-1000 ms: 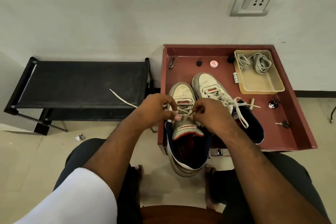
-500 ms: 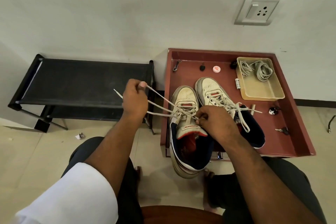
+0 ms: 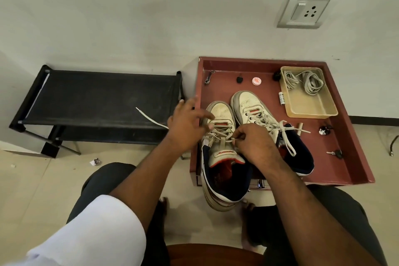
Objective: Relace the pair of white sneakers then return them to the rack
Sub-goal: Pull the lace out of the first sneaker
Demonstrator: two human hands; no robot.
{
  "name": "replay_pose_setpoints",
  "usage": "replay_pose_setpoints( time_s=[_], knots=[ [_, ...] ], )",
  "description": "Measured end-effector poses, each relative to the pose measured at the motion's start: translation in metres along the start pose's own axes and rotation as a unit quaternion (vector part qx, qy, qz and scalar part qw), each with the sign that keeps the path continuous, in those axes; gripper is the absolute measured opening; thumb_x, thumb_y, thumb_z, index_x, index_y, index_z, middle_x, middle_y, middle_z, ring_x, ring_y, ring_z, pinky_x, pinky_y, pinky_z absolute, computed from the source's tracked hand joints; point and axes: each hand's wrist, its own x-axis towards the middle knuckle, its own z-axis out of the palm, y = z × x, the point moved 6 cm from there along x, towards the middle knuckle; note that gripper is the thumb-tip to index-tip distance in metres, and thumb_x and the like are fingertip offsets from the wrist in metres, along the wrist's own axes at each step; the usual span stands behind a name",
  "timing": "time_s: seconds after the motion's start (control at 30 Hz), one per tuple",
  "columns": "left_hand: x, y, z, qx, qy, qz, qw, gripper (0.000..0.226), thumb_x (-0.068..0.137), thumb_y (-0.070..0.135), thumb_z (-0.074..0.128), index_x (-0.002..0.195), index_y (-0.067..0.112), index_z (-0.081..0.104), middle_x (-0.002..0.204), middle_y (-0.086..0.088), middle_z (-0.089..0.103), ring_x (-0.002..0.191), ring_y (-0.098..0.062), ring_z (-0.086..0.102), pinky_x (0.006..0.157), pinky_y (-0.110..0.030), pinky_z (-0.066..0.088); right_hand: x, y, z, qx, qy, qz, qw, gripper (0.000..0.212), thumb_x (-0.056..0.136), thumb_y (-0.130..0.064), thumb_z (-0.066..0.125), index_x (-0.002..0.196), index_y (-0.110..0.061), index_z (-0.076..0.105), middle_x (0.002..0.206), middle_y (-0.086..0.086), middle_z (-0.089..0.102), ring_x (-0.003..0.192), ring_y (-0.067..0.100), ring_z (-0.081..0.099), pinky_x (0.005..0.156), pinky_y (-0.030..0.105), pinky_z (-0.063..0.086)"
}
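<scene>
lace [image 3: 224, 137] in right hand [image 3: 257, 144] pinch

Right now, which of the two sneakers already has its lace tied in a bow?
The right sneaker, farther from the rack; the left sneaker, under both hands, has loose laces.

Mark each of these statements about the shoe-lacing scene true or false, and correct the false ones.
1. Both sneakers sit on the red tray. True.
2. The right sneaker is tied in a bow. True.
3. The right hand rests idle on the knee. False: it pinches the lace on the left sneaker.
4. The beige bin holds keys. False: it holds coiled laces.
5. The black rack carries a shoe. False: only a loose lace end shows against it.
</scene>
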Motion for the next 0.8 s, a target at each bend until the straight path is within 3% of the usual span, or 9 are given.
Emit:
replay_pose_setpoints(
  time_s=[0.1,0.2,0.43,0.53,0.67,0.8],
  knots=[
    [-0.001,0.008,0.024,0.035,-0.09,-0.008,0.995,0.022,0.087,0.037,0.07,0.108,0.041,0.071,0.163,0.011,0.016,0.151,-0.022,-0.004,0.116,-0.056,0.003,0.0,0.002,0.0,0.011,0.008,0.001,1.0,0.014,0.085,-0.007,0.065,0.095,-0.015,0.073,0.088,0.001,0.069,0.085,0.016,0.064,0.079,0.028,0.052],
    [0.001,0.003,0.026,0.047,-0.11,-0.029,0.992,0.021,0.086,0.042,0.07,0.107,0.039,0.073,0.163,0.009,0.016,0.151,-0.025,-0.003,0.116,-0.058,0.006,0.0,0.004,0.0,0.031,0.012,0.007,0.999,0.012,0.085,-0.007,0.066,0.091,-0.016,0.072,0.078,-0.004,0.065,0.079,0.015,0.063,0.074,0.024,0.05],
    [0.001,0.0,0.032,0.092,-0.119,-0.013,0.988,0.017,0.094,0.027,0.062,0.109,0.034,0.068,0.155,0.009,0.029,0.149,-0.021,0.008,0.114,-0.055,0.012,0.0,0.005,0.001,0.046,0.009,0.013,0.999,0.011,0.086,-0.008,0.067,0.088,-0.018,0.071,0.077,-0.005,0.065,0.077,0.013,0.064,0.075,0.028,0.054],
    [0.001,0.0,0.025,0.123,-0.072,-0.003,0.99,0.018,0.098,0.027,0.054,0.113,0.032,0.063,0.151,0.008,0.03,0.146,-0.018,0.011,0.114,-0.049,0.012,-0.001,0.004,0.0,0.052,0.012,0.013,0.998,0.011,0.086,-0.007,0.067,0.087,-0.018,0.071,0.078,-0.005,0.066,0.078,0.013,0.064,0.074,0.025,0.051],
    [-0.001,-0.008,-0.003,0.1,0.05,-0.03,0.993,0.019,0.098,0.024,0.051,0.113,0.027,0.063,0.148,0.004,0.033,0.143,-0.018,0.019,0.113,-0.045,0.013,-0.001,0.004,0.002,0.048,0.009,0.012,0.999,0.01,0.086,-0.011,0.068,0.089,-0.019,0.071,0.082,-0.005,0.067,0.077,0.01,0.062,0.071,0.02,0.046],
    [-0.006,-0.01,-0.02,0.073,0.122,-0.052,0.988,0.014,0.097,0.023,0.056,0.105,0.023,0.067,0.133,0.003,0.044,0.129,-0.017,0.035,0.102,-0.034,0.018,-0.001,0.001,0.002,0.04,0.01,0.003,0.999,0.012,0.086,-0.01,0.068,0.094,-0.017,0.072,0.086,-0.005,0.066,0.082,0.011,0.062,0.072,0.019,0.045]
  ],
)
